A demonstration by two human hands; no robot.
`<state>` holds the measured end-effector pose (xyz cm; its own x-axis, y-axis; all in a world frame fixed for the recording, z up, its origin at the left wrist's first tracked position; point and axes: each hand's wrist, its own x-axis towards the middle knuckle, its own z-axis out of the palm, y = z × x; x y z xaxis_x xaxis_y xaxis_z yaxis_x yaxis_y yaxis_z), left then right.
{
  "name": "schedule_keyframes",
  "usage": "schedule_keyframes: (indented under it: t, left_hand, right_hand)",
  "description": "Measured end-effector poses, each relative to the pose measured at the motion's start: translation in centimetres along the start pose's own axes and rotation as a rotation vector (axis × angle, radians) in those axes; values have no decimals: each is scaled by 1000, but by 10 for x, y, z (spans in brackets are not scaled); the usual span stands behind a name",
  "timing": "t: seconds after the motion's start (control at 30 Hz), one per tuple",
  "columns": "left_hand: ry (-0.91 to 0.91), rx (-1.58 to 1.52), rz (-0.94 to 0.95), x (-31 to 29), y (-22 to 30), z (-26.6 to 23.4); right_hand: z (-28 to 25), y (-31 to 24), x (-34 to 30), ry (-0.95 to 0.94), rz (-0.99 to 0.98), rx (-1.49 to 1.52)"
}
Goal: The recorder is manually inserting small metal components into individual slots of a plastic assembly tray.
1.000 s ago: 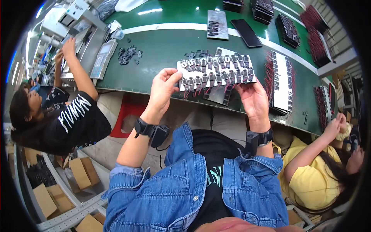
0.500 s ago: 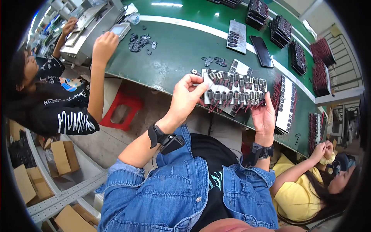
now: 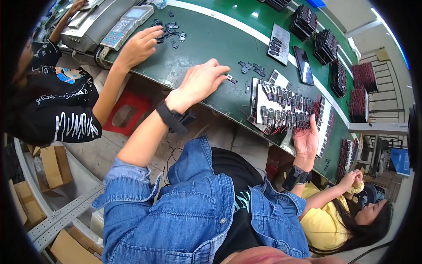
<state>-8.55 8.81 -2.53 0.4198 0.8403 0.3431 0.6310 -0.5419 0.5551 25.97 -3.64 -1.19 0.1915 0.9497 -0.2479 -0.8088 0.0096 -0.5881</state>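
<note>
A white board (image 3: 258,113) carries two rows of small black modules (image 3: 281,117) with thin red wires. My right hand (image 3: 305,141) grips its right end, thumb up along the edge and the other fingers mostly hidden beneath. Left of the board, my left hand (image 3: 198,82) hovers palm down above the green bench, fingers bent and apart, nothing visible in them. Just beside its fingertips a small dark part (image 3: 231,79) lies on the bench. A few more black parts (image 3: 250,67) lie beyond the board.
A co-worker's hand (image 3: 140,47) reaches to a pile of black parts (image 3: 171,31) at the left, near a keypad device (image 3: 128,26). A phone (image 3: 303,66), a grey plate (image 3: 278,44) and stacked wired modules (image 3: 325,46) stand farther back. Another person sits at right.
My left hand has left the board's left end and moved left over the bench. My right hand still holds the board. The co-worker's hand has gone from the device to the pile.
</note>
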Motion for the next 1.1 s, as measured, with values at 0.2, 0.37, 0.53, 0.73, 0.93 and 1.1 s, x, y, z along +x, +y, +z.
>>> schedule_keyframes:
  t: [0.2, 0.37, 0.53, 0.73, 0.93, 1.1]
  left_hand:
    - [-64, 9, 78, 10, -8, 9]
    - [-69, -399, -85, 9, 0, -5]
    - [-205, -597, -68, 18, 30, -56]
    - [-441, -807, -162, 27, 42, -70]
    - [-528, -853, -145, 29, 36, -71]
    - [-526, -762, -120, 22, 50, -66]
  right_hand:
    - [3, -1, 0, 30, 31, -31]
    - [9, 0, 5, -3, 52, -33]
    - [11, -1, 6, -6, 78, -18]
    - [10, 2, 6, -49, 127, 15]
    - [13, 8, 11, -72, 161, 29]
    - [16, 6, 5, -58, 180, 27]
